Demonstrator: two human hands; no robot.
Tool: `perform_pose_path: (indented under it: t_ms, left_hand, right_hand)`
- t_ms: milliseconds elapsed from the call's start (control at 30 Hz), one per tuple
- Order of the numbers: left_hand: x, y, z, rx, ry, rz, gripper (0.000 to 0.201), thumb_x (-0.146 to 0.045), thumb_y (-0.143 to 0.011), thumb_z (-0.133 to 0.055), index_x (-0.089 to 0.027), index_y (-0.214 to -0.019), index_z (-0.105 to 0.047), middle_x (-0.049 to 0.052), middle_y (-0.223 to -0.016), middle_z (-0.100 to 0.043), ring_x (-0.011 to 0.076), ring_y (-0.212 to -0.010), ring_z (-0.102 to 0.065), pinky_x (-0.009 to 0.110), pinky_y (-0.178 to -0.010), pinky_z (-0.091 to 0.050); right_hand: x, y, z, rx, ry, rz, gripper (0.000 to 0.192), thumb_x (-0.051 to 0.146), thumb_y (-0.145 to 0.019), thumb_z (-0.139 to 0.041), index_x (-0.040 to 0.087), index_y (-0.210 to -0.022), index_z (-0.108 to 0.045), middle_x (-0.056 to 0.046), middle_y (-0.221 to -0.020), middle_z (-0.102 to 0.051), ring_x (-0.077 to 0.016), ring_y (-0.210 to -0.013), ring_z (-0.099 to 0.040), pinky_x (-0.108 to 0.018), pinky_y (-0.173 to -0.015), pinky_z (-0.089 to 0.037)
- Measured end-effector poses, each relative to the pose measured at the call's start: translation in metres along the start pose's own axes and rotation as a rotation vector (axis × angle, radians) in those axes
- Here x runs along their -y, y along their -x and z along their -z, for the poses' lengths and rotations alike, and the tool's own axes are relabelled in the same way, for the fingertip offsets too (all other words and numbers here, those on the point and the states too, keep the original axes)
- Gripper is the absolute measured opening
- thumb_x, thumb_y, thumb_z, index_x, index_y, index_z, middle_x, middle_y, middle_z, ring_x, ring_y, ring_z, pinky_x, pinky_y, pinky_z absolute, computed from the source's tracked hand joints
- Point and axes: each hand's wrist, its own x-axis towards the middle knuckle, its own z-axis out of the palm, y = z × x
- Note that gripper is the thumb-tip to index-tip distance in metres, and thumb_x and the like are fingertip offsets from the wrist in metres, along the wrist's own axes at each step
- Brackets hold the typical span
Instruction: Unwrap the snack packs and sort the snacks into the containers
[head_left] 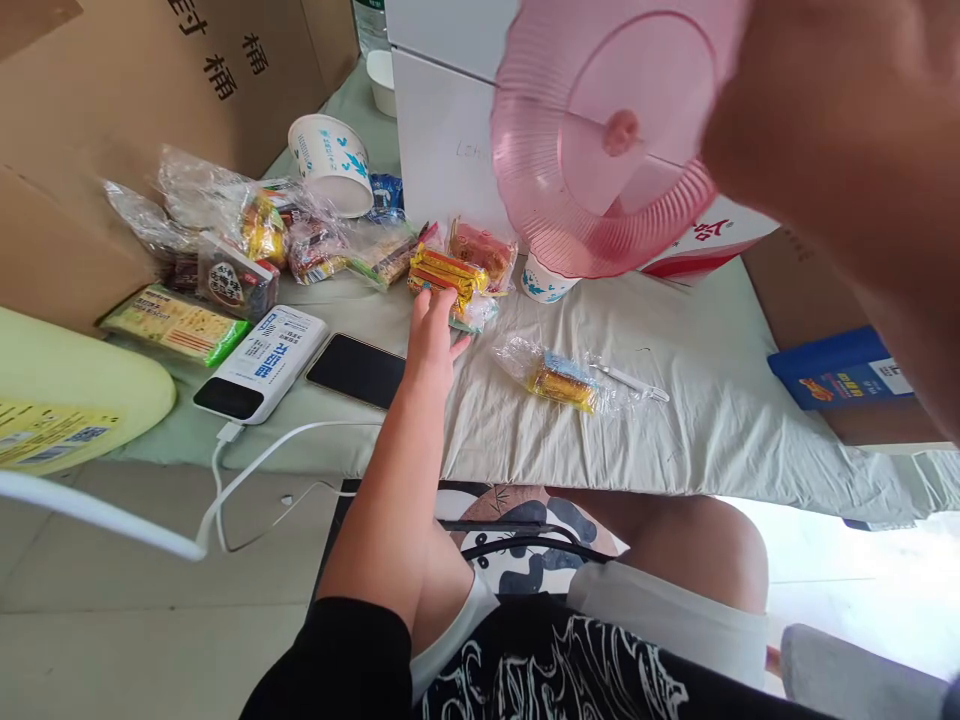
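Note:
My right hand [832, 100], close to the camera and blurred, grips a translucent pink plastic plate [645, 60] with a ribbed rim. The plate is raised and tilted in front of the white boxes, and a fingertip shows through it. My left hand [433, 335] reaches over the cloth with its fingers apart, at the yellow-wrapped snack packets [450, 272]. Whether the fingertips touch the wrapper I cannot tell. Just behind lies a red-wrapped snack [484, 250]. To the right, a clear bag with a yellow-and-blue snack [562, 382] lies beside a white pen-like tool [630, 382].
A power bank [281, 345] with a white cable and a black phone [356, 370] lie left of my forearm. Bagged snacks [232, 270], a tipped paper bowl [330, 160] and cardboard boxes [150, 100] stand behind. A paper cup [546, 283] is under the plate; a blue packet [840, 370] sits right.

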Motion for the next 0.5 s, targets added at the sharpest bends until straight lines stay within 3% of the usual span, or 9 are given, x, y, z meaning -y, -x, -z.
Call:
perform_pose_path:
  t_ms: [33,67,133,200,233,300,333,400,500]
  left_hand:
    - [0.000,0.000,0.000,-0.001,-0.001,-0.001,0.059,-0.064,-0.080,-0.068,-0.038,-0.131,-0.051,0.009,-0.153,-0.054,0.0306,-0.138,-0.060,0.043,-0.091,-0.062]
    - [0.000,0.000,-0.001,-0.007,0.007,0.001,0.056,-0.059,-0.082,-0.066,-0.037,-0.131,-0.050,0.008,-0.155,-0.053,0.0288,-0.138,-0.060,0.040,-0.091,-0.062]
    - [0.000,0.000,-0.004,-0.047,0.031,0.002,0.049,-0.048,-0.085,-0.065,-0.035,-0.130,-0.051,0.007,-0.154,-0.054,0.0255,-0.136,-0.061,0.037,-0.093,-0.061]
    - [0.001,0.001,-0.010,-0.178,0.036,-0.079,0.041,-0.037,-0.083,-0.066,-0.031,-0.122,-0.054,0.008,-0.144,-0.059,0.0233,-0.133,-0.061,0.035,-0.098,-0.058]
    - [0.001,0.003,-0.014,-0.271,0.030,-0.171,0.036,-0.032,-0.081,-0.066,-0.028,-0.115,-0.055,0.008,-0.137,-0.062,0.0224,-0.131,-0.061,0.034,-0.100,-0.056]
    - [0.004,0.009,-0.022,-0.388,-0.001,-0.407,0.024,-0.024,-0.079,-0.064,-0.025,-0.100,-0.054,0.007,-0.116,-0.065,0.0205,-0.119,-0.064,0.032,-0.099,-0.054]
    - [0.007,0.013,-0.026,-0.369,-0.024,-0.515,0.018,-0.023,-0.079,-0.063,-0.025,-0.094,-0.052,0.005,-0.104,-0.064,0.0194,-0.108,-0.066,0.031,-0.095,-0.054]
    - [0.013,0.021,-0.034,-0.206,-0.103,-0.638,0.011,-0.023,-0.080,-0.060,-0.025,-0.085,-0.050,0.000,-0.084,-0.058,0.0171,-0.083,-0.064,0.031,-0.085,-0.054]
    - [0.023,0.029,-0.043,0.019,-0.311,-0.645,0.008,-0.026,-0.081,-0.061,-0.025,-0.083,-0.054,-0.001,-0.077,-0.058,0.0173,-0.075,-0.061,0.032,-0.080,-0.052]
  right_hand:
    - [-0.029,0.008,-0.001,-0.119,0.100,-0.009,0.074,0.008,-0.085,-0.055,0.042,-0.150,-0.047,-0.005,-0.163,-0.054,-0.0498,-0.150,-0.041,-0.058,-0.079,-0.040]
    - [-0.060,0.017,-0.006,-0.209,0.047,-0.018,0.077,0.004,-0.085,-0.050,0.045,-0.150,-0.047,0.000,-0.157,-0.060,-0.0383,-0.148,-0.050,-0.060,-0.090,-0.040]
    - [-0.121,0.040,-0.028,-0.370,-0.137,-0.165,0.078,-0.005,-0.068,-0.051,0.036,-0.133,-0.062,0.001,-0.135,-0.075,-0.0257,-0.133,-0.063,-0.050,-0.095,-0.046]
    - [-0.173,0.067,-0.063,-0.440,-0.504,-0.537,0.070,-0.008,-0.055,-0.046,0.031,-0.111,-0.065,-0.001,-0.125,-0.076,-0.0156,-0.098,-0.072,-0.037,-0.075,-0.050]
    - [-0.192,0.080,-0.083,-0.426,-0.712,-0.736,0.062,-0.004,-0.053,-0.044,0.030,-0.101,-0.061,0.000,-0.121,-0.075,-0.0120,-0.072,-0.068,-0.035,-0.062,-0.048]
    - [-0.217,0.103,-0.122,-0.417,-0.829,-0.877,0.050,0.002,-0.052,-0.044,0.029,-0.093,-0.052,0.000,-0.108,-0.071,-0.0081,-0.046,-0.053,-0.030,-0.046,-0.038]
    - [-0.224,0.111,-0.139,-0.409,-0.898,-0.927,0.047,0.005,-0.051,-0.044,0.029,-0.091,-0.048,0.002,-0.104,-0.068,-0.0069,-0.041,-0.048,-0.029,-0.042,-0.034]
    - [-0.232,0.120,-0.167,-0.365,-0.976,-0.971,0.045,0.008,-0.052,-0.045,0.029,-0.092,-0.045,0.004,-0.098,-0.064,-0.0058,-0.038,-0.047,-0.027,-0.039,-0.030]
    - [-0.241,0.118,-0.194,-0.243,-1.030,-1.007,0.038,0.012,-0.062,-0.050,0.029,-0.096,-0.045,0.005,-0.090,-0.059,-0.0071,-0.042,-0.051,-0.026,-0.041,-0.033]
